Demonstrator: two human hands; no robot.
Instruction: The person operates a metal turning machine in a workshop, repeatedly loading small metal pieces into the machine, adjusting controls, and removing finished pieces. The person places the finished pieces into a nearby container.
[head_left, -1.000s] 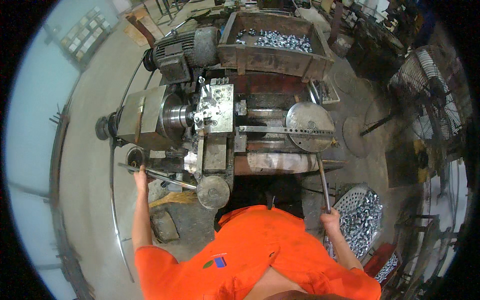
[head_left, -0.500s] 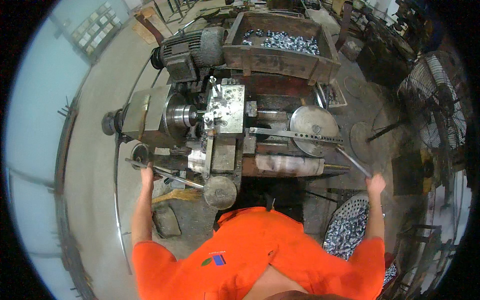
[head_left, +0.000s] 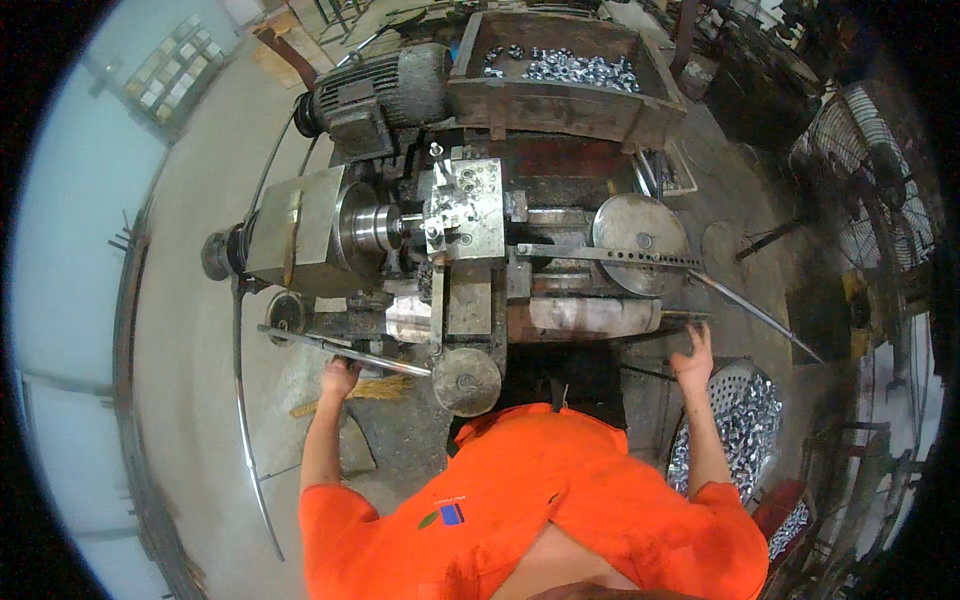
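My left hand (head_left: pixel 341 377) is just under a long metal lever (head_left: pixel 385 360) that joins a round disc (head_left: pixel 466 382) at the front of a lathe. Its fingers are partly hidden, so I cannot tell whether they hold anything. My right hand (head_left: pixel 692 357) is raised with fingers apart, holding nothing, close to the right end of the machine bed. Beyond it, a second lever (head_left: pixel 755 308) slants down from a perforated bar (head_left: pixel 590 254) across a large metal wheel (head_left: pixel 640 225). The lathe's chuck (head_left: pixel 372 228) sits left of the block-shaped tool post (head_left: pixel 472 205).
Behind the lathe are a ribbed motor (head_left: pixel 400 95) and a wooden box (head_left: pixel 570 122) with shiny metal parts. A perforated basin (head_left: pixel 730 384) of similar parts stands by my right arm. A straw broom (head_left: pixel 385 388) lies by my left. A caged fan (head_left: pixel 875 190) is at right.
My right hand has let go of the right lever and moved left toward my body. My left hand has shifted right and down from the left lever's end. The right lever has swung outward.
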